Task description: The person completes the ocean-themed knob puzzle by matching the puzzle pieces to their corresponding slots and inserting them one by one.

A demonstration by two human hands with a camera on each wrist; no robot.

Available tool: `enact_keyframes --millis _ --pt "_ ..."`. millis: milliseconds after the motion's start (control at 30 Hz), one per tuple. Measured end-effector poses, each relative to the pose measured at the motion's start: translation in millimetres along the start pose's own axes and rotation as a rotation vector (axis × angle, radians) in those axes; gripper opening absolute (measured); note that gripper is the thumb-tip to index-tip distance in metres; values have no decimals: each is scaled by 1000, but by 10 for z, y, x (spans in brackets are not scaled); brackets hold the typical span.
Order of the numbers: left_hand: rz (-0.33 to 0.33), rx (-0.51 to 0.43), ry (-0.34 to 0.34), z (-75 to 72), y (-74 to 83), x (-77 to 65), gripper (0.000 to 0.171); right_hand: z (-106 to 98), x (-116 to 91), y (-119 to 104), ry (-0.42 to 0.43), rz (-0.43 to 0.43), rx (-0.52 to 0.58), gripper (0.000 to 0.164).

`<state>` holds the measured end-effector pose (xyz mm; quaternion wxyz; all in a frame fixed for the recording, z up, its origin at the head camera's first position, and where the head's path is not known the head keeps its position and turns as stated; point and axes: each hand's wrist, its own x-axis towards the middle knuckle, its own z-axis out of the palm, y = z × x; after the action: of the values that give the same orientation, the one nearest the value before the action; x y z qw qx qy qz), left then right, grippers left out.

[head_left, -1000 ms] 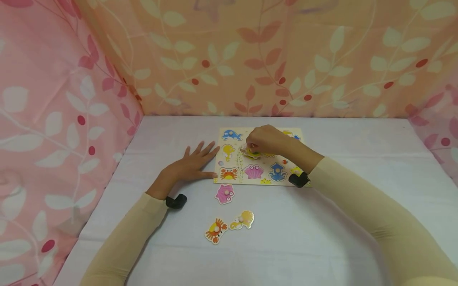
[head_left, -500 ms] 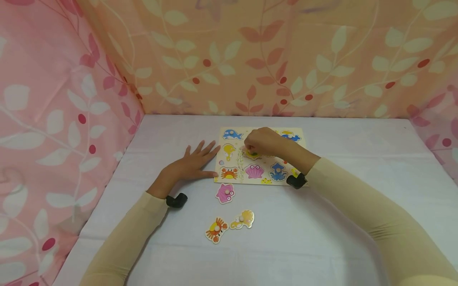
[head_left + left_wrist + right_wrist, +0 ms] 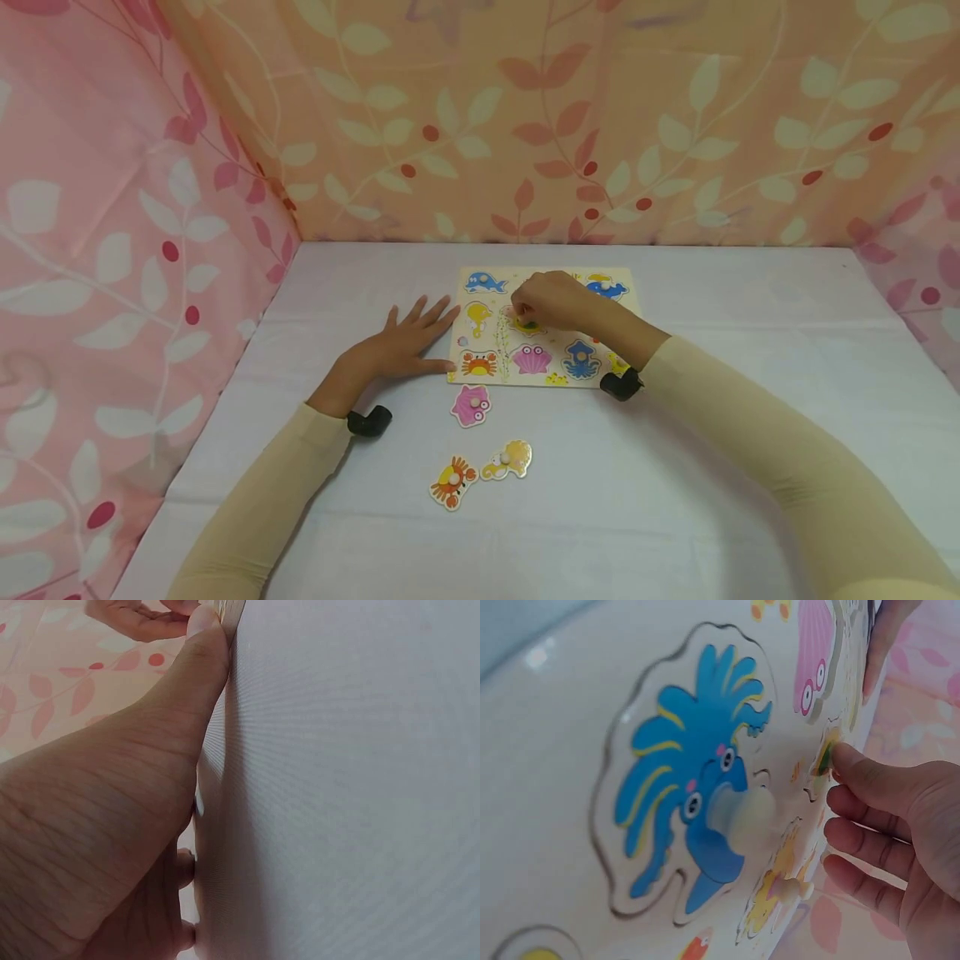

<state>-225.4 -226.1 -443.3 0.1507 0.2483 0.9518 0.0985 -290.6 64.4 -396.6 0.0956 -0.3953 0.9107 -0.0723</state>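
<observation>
A wooden puzzle board with sea-animal pictures lies on the table. Over its middle, my right hand pinches a yellow and green puzzle piece between thumb and fingers. That piece lies at the middle recess, partly covered by the fingers; whether it is fully seated I cannot tell. My left hand rests with fingers spread on the table, fingertips and thumb at the board's left edge. Below the board lie a pink shell piece, an orange crab piece and a yellow seahorse piece, each with a knob.
Knobbed pieces sit in the board: a blue whale at top left, a darker blue whale at top right and a blue squid below. The white-covered table ends at a leaf-patterned curtain.
My right hand has shifted slightly down toward the board, and the yellow and green piece, tilted earlier, now lies flatter. More of the top-right whale shows. My left hand stays still.
</observation>
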Motion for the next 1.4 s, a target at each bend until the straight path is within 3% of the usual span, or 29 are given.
enact_keyframes --millis 167,367,667,867,1133,1400 --pt "-1 -13 2 18 -15 -12 101 15 -55 29 25 33 -3 11" --pt "10 -11 5 -15 1 -26 101 -59 -296 -52 153 67 -13 22" --pt "13 -2 0 -27 -1 -19 102 -53 -765 -420 223 89 39 26" --pt "4 -4 -3 -19 4 -9 101 53 -998 -726 251 14 42 24" --pt "3 -7 1 -18 0 -5 100 307 -1162 -1077 144 -98 71 19" --pt "-9 9 -4 2 -10 -6 101 496 -1179 -1273 68 -173 21 13"
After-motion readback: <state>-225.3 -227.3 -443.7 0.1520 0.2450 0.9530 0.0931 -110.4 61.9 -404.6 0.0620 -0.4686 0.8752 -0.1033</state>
